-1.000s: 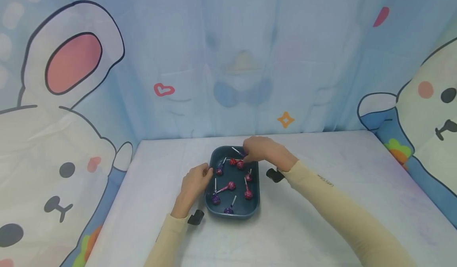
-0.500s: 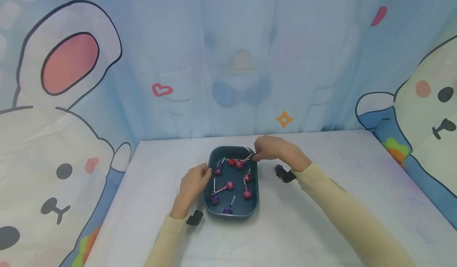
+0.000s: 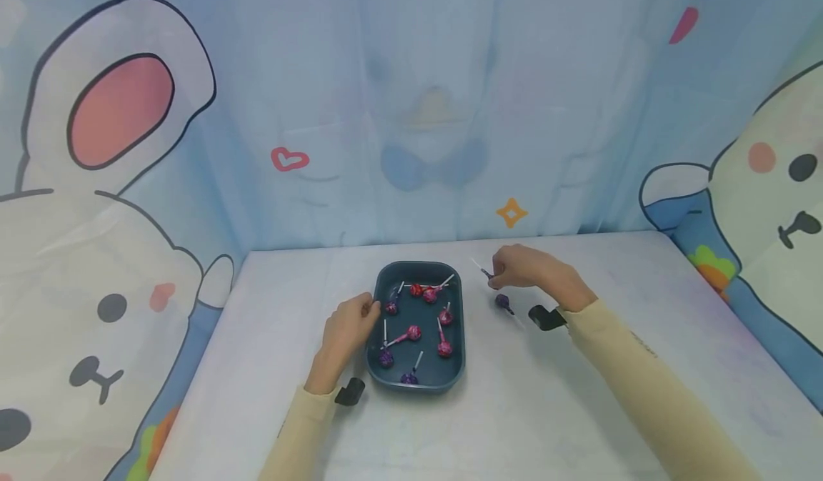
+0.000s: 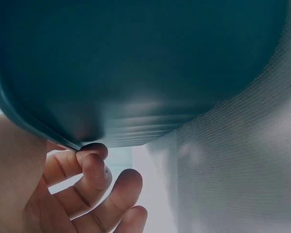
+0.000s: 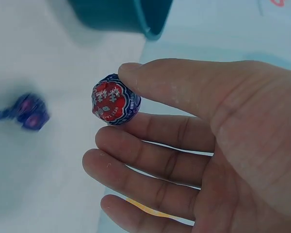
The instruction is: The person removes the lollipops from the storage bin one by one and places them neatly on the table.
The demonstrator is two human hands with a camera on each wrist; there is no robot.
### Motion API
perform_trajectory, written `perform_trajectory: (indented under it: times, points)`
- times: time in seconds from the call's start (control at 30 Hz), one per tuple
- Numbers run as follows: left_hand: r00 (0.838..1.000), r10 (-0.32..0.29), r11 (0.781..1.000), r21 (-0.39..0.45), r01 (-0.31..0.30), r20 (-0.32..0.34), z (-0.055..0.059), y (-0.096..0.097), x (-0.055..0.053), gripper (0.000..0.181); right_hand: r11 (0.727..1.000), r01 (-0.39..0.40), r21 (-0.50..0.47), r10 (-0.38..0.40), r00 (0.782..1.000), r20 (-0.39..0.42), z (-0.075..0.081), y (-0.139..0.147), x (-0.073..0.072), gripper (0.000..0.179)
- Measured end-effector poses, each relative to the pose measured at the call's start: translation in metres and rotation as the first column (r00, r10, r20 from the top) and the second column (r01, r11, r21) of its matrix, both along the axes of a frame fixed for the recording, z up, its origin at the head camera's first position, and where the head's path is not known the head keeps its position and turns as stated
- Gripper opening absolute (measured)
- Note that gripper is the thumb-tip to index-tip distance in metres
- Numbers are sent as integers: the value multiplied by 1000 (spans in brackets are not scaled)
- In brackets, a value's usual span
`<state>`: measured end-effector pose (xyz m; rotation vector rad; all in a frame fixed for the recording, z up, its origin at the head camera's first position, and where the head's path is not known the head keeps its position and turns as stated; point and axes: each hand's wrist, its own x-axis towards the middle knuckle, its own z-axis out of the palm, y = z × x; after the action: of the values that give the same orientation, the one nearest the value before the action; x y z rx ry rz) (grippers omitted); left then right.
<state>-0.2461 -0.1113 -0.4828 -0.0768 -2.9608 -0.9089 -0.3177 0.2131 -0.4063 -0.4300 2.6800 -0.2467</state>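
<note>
A dark teal tray (image 3: 458,367) on the white table holds several red and purple lollipops (image 3: 414,334). My left hand (image 3: 369,309) grips the tray's left rim; the left wrist view shows its fingers (image 4: 98,170) curled under the tray's edge (image 4: 136,73). To the right of the tray, my right hand (image 3: 495,277) hovers over the table and pinches a lollipop (image 3: 482,269) whose white stick points back and left. In the right wrist view, thumb and fingers pinch its red and purple wrapped head (image 5: 111,102). A purple lollipop (image 3: 503,301) (image 5: 26,112) lies on the table just below that hand.
A cartoon-print blue curtain (image 3: 411,109) closes off the back and both sides of the table (image 3: 579,395). The tray's corner (image 5: 136,17) shows at the top of the right wrist view.
My right hand has left the tray's far end and moved right over the table, carrying a lollipop. The purple lollipop beside the tray has come into view. My left hand has stayed on the rim.
</note>
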Motion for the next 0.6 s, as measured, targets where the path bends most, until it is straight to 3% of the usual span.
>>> perform_trajectory:
  times: [0.33, 0.6]
  points:
    - [1000, 10, 1000, -4, -10, -2, -1, 0, 0, 26, 996, 87, 35, -90, 993, 81, -18, 32, 3, 24]
    - [1000, 10, 1000, -6, -10, -2, 0, 1, 0, 25, 988, 136, 67, -144, 980, 140, -35, 41, 4, 25]
